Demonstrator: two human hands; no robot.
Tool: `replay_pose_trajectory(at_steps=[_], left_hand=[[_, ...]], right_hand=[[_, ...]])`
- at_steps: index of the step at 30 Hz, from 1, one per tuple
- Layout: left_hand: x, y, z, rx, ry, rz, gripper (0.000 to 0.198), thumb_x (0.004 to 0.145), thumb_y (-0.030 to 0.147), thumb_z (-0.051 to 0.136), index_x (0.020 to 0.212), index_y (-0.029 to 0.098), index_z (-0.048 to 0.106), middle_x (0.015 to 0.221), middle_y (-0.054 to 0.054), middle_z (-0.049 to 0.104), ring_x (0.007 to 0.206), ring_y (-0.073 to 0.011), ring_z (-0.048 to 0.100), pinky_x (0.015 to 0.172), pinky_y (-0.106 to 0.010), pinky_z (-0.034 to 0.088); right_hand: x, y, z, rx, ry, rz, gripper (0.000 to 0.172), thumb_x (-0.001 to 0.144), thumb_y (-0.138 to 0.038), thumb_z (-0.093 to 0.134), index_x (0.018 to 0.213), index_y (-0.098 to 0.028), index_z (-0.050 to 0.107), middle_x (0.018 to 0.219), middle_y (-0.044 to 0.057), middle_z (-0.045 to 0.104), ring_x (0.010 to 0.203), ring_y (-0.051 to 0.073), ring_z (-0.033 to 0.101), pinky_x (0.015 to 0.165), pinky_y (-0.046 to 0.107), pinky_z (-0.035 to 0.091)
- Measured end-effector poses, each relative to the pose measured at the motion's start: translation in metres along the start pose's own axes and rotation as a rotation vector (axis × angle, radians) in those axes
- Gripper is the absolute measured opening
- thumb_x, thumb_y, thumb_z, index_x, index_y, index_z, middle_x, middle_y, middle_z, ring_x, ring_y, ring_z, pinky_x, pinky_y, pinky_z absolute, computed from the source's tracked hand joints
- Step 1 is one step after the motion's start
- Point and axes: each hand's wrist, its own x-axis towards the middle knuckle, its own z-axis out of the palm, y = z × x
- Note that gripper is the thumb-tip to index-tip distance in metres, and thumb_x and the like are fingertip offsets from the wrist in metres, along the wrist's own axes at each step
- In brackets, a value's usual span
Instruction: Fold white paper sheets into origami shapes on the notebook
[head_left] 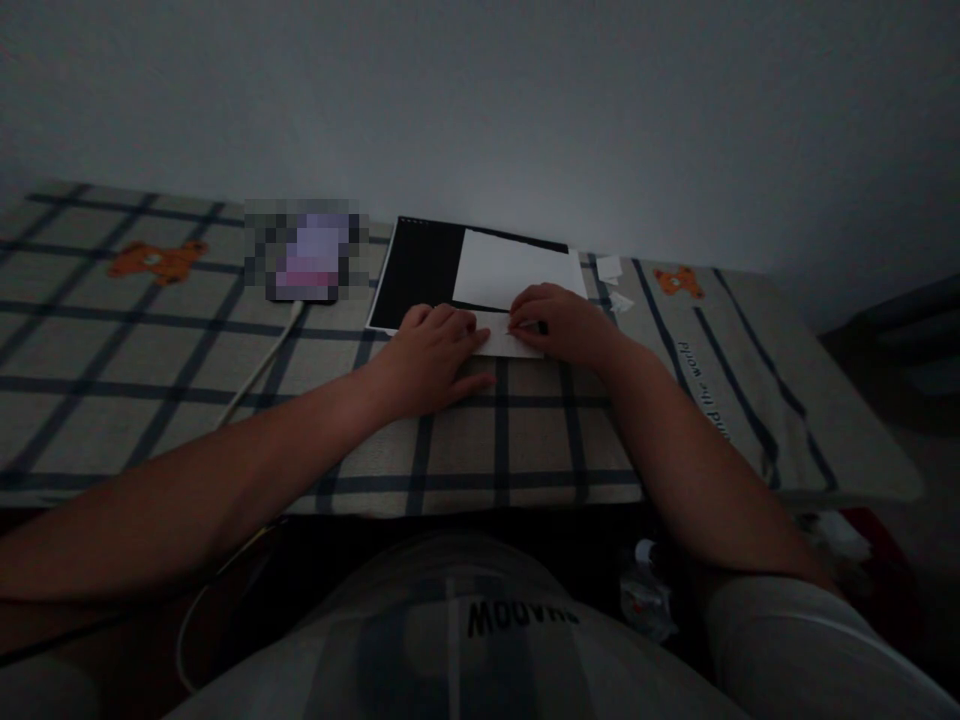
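A small white strip of paper (504, 338) lies on the checked tablecloth, between my two hands. My left hand (429, 360) rests flat on the cloth with its fingers stretched out, the fingertips on the strip's left end. My right hand (561, 322) is curled, its fingers pinched on the strip's right end. Just behind the hands lies a black board (417, 272) with a larger white sheet (514, 268) on top of it.
The table (135, 400) carries a grey cloth with dark blue checks and orange bear prints. A blurred device (309, 252) sits at the back left with a white cable (259, 372) running to the front edge. Small paper scraps (612, 282) lie right of the board. A wall stands behind.
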Motion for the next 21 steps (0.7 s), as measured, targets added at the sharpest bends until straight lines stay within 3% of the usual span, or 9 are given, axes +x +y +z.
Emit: replay_pose_trajectory(at_steps=[7,13,17,21], left_hand=[[0.0033,-0.0047,-0.0071,-0.056,-0.034,0.030,0.053,0.113,0.050,0.051,0.149,0.017,0.070,0.151,-0.016,0.070,0.141,-0.0354,0.061,0.114,-0.050,0.047],[0.0053,-0.0022,-0.0077,-0.052,-0.107,0.054,0.058,0.113,0.051,0.050,0.155,0.012,0.063,0.161,-0.017,0.063,0.150,-0.0313,0.058,0.125,-0.043,0.044],[0.0048,-0.0004,-0.0080,-0.066,-0.137,0.043,0.064,0.113,0.052,0.051,0.161,0.011,0.056,0.166,-0.017,0.060,0.154,-0.0309,0.055,0.126,-0.041,0.045],[0.0044,-0.0012,-0.0076,-0.087,-0.127,0.049,0.062,0.112,0.052,0.052,0.158,0.012,0.060,0.164,-0.017,0.060,0.153,-0.0317,0.056,0.126,-0.042,0.045]], right_hand=[[-0.0011,-0.0003,-0.0012,0.012,-0.012,-0.015,0.017,0.096,-0.022,0.066,0.099,-0.021,0.083,0.117,0.012,0.081,0.113,0.029,0.070,0.104,0.046,0.053],[0.0002,-0.0024,-0.0019,-0.010,0.005,0.006,0.018,0.095,-0.022,0.065,0.100,-0.022,0.082,0.109,0.010,0.081,0.111,0.029,0.069,0.103,0.046,0.052],[0.0003,-0.0072,-0.0030,-0.028,0.026,0.033,0.019,0.096,-0.022,0.063,0.104,-0.022,0.080,0.110,0.010,0.081,0.110,0.029,0.069,0.103,0.045,0.052],[0.0007,-0.0074,-0.0032,-0.027,0.033,0.054,0.019,0.097,-0.024,0.062,0.104,-0.022,0.080,0.108,0.010,0.081,0.107,0.028,0.070,0.100,0.044,0.051]])
